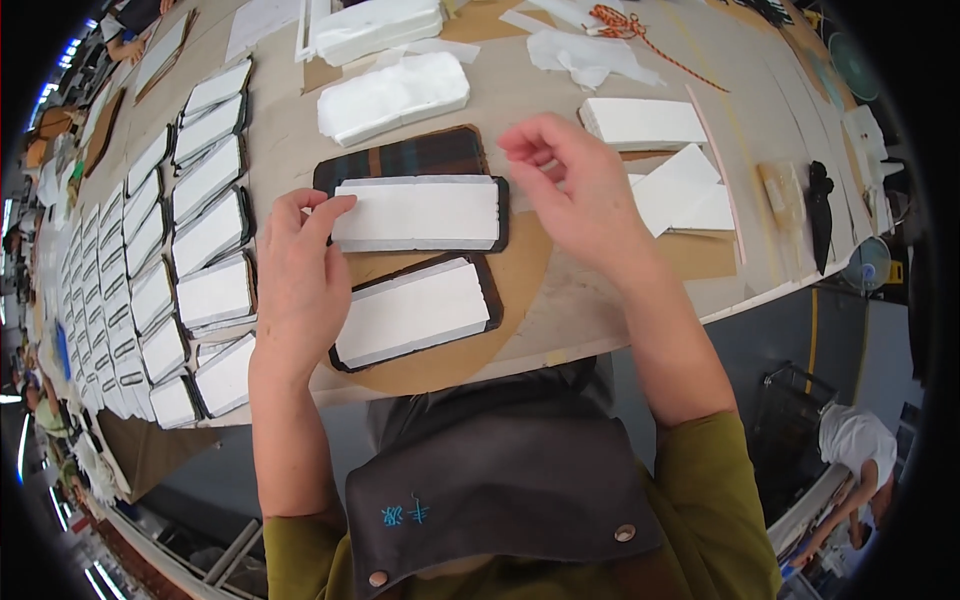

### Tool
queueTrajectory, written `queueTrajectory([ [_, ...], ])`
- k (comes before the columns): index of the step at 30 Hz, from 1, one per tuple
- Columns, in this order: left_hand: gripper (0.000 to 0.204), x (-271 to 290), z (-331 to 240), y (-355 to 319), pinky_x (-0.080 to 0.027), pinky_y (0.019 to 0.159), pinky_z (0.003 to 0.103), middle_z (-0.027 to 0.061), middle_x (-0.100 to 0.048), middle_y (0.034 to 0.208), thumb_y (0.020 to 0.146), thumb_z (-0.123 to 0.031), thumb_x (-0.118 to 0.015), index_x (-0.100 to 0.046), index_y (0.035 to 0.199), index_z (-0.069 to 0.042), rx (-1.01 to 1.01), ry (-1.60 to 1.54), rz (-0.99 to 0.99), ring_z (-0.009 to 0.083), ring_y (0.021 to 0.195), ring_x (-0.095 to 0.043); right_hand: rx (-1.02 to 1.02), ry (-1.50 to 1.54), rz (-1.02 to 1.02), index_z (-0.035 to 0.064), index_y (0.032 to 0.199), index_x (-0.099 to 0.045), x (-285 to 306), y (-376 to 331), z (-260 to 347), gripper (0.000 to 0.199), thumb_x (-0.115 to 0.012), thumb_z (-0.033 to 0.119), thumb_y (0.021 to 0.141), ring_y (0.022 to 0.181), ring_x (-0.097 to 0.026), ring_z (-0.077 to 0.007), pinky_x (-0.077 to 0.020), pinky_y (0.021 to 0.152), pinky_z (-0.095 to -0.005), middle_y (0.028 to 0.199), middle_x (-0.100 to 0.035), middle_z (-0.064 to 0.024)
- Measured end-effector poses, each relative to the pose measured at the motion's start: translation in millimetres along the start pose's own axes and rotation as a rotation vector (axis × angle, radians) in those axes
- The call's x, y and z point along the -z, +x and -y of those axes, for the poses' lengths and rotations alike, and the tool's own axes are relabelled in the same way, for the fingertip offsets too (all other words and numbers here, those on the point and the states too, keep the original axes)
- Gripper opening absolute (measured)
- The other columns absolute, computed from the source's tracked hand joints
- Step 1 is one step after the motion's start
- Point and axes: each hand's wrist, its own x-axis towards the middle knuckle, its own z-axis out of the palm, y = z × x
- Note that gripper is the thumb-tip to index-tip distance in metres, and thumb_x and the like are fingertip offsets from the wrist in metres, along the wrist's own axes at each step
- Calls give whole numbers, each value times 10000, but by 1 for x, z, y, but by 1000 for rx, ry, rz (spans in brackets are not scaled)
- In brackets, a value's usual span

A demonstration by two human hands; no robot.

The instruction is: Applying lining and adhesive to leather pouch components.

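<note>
Below my hands lies a white rectangular panel (418, 213) with grey edge strips, on a dark-bordered backing. My left hand (303, 255) is at its left end, an extended finger resting on the white surface and the other fingers loosely bent. Raised beyond the panel's right end, my right hand (575, 190) has loosely curled fingers apart from the thumb, with nothing visible in them. A similar white panel with a dark border (415, 312) lies nearer me, slightly tilted. Partly covered at the far side is a dark plaid piece (405, 158).
Several rows of white, dark-edged pieces (210, 230) overlap at the left. Stacks of white sheets (395, 95) lie beyond. White rectangles (645, 122) sit at the right, with black-handled scissors (820, 215) near the table edge. An orange cord (650, 35) lies far right; another person (855, 445) is lower right.
</note>
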Motion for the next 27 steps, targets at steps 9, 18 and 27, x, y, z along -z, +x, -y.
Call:
queueTrajectory([
  [9,156,-28,-52,16,-516,840,399,144,-671,1050,913,41,-602,-693,1033,1,-181,-179,131,339,973,-649,-284,189,173,-26,1133,-606,1,-37,-30,261,-672,37,889,815,-687,-212,-560,747,-325,946,-705,-115],
  [18,101,-48,-57,20,-543,742,380,121,-649,1004,902,-13,-683,-704,1000,-7,-122,-212,168,302,901,-675,-378,208,224,-26,1125,-588,-8,-28,-33,293,-674,23,849,756,-696,-179,-543,672,-324,834,-705,-94],
  [27,63,-51,-55,23,-533,806,420,109,-643,966,849,-29,-720,-721,912,-35,-84,-289,162,319,951,-642,-353,222,185,-12,1098,-581,-14,-24,-34,271,-681,-5,847,724,-629,-136,-522,659,-293,842,-663,-72],
])
